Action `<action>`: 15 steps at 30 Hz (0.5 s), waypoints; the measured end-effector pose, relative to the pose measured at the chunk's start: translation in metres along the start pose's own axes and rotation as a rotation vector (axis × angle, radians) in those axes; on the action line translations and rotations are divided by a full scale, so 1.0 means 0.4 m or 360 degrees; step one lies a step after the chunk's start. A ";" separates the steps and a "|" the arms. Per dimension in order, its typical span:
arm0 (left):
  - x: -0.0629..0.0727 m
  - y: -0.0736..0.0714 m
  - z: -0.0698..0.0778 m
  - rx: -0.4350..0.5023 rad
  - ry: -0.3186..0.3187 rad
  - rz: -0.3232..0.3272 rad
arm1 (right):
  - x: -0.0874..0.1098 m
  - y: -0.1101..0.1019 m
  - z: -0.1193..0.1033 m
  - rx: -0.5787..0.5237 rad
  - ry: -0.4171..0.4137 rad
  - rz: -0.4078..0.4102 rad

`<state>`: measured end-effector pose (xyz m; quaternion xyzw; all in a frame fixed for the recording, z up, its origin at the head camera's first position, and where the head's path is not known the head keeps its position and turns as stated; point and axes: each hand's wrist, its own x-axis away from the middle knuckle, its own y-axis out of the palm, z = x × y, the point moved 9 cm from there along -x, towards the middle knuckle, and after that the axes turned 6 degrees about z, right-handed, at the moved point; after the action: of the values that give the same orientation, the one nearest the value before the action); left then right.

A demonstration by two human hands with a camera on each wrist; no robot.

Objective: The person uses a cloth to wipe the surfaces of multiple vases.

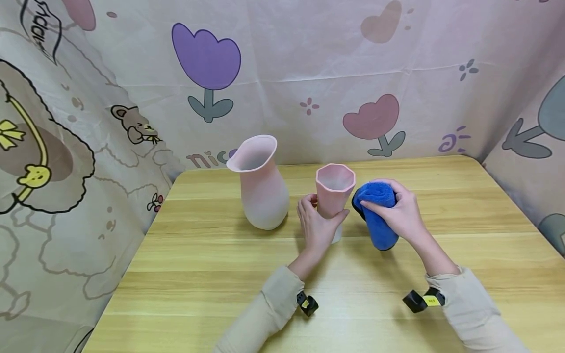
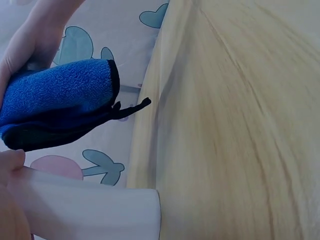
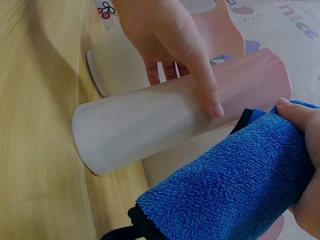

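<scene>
A slim pink-to-white vase (image 1: 331, 198) with an angular rim stands upright on the wooden table. My left hand (image 1: 321, 224) grips it around its middle, thumb on the near right side and fingers on the left. In the right wrist view the thumb lies along the slim vase (image 3: 145, 120). Just to the right, my right hand (image 1: 402, 211) holds a folded blue towel (image 1: 381, 228) with dark edging, thumb on the near side. A dark loop hangs from the towel (image 2: 60, 92) in the left wrist view. Towel and vase appear slightly apart.
A wider pink-to-white vase (image 1: 265, 196) with a flared lip stands left of the slim one. The wooden table (image 1: 198, 284) meets a printed cloth backdrop (image 1: 282, 59) at the back. Small black cameras sit on both wrists.
</scene>
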<state>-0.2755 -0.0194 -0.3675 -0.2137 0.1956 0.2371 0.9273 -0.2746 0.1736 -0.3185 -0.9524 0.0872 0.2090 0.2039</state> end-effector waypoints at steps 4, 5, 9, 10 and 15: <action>-0.001 0.000 -0.002 0.0042 -0.0039 0.0005 | -0.001 0.001 0.002 -0.0008 0.0020 -0.0011; -0.001 -0.001 -0.003 0.0048 -0.0039 0.0008 | -0.001 0.002 0.003 -0.0010 0.0025 -0.0015; -0.005 -0.002 -0.004 0.0037 -0.0028 -0.0001 | -0.002 0.001 0.005 -0.0015 0.0025 -0.0021; -0.007 -0.002 -0.003 0.0030 -0.0017 -0.0008 | -0.001 0.001 0.005 -0.0014 0.0022 -0.0020; -0.017 -0.002 -0.006 0.0021 0.0029 -0.0089 | 0.001 0.002 0.006 -0.0015 -0.0002 -0.0019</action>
<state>-0.2813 -0.0237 -0.3660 -0.2151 0.1996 0.2079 0.9331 -0.2752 0.1739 -0.3208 -0.9537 0.0804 0.2088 0.2008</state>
